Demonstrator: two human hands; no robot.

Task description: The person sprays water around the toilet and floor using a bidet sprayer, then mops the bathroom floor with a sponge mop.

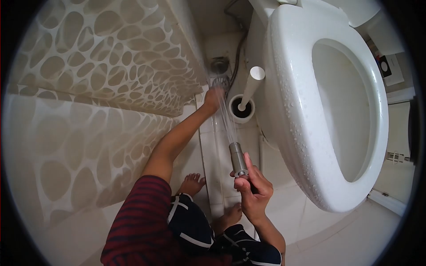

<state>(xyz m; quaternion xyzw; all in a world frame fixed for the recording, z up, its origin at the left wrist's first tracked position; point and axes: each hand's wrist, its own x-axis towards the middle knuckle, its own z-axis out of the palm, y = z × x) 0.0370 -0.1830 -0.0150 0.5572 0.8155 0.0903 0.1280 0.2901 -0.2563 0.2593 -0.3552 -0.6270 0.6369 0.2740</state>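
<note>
A metal spray nozzle [238, 158] is held in my right hand [256, 188], its thumb and fingers wrapped round the lower end. Water jets run from the nozzle up toward my left hand [214, 97], which reaches out low near the wall beside a round floor drain [219, 65]. The fingers of my left hand are blurred by the spray, and what they hold, if anything, cannot be made out. Just right of the water stands a white toilet brush holder [242, 116] with a white brush handle [253, 84] leaning up out of it.
A white toilet [290, 102] with water drops on its seat fills the right side. A pebble-patterned shower curtain [88, 111] hangs at the left, beside a low tiled ledge [213, 164]. A grey hose [240, 53] runs behind the brush. My bare feet are below.
</note>
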